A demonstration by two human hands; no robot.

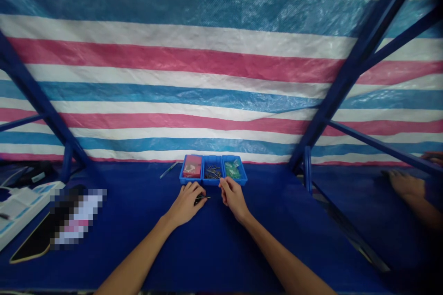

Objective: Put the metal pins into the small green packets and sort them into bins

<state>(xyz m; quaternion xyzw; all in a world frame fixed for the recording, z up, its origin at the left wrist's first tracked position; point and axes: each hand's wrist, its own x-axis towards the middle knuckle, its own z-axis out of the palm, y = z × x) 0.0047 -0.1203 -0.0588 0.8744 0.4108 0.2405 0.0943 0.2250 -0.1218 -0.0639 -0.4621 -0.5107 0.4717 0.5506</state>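
My left hand (188, 201) rests low over the blue tabletop, its fingers curled round a small dark piece with a brass-coloured tip (204, 197). My right hand (234, 197) is closed in a pinch at the front edge of the middle blue bin (212, 181). What its fingertips hold is too small to make out. Many thin metal pieces (213, 172) lie loose in that bin. The left bin (190, 181) contains a pink-red block with a clear bag on it. Green packets (232, 169) fill the right bin (243, 179).
A slim pen-like stick (168, 170) lies left of the bins. Farther left are a dark board (32, 242), partly blurred out, and a white power strip (31, 209). Blue metal struts (318, 115) flank the table before a striped sheet (194, 69). Another person's hand (406, 183) is at far right.
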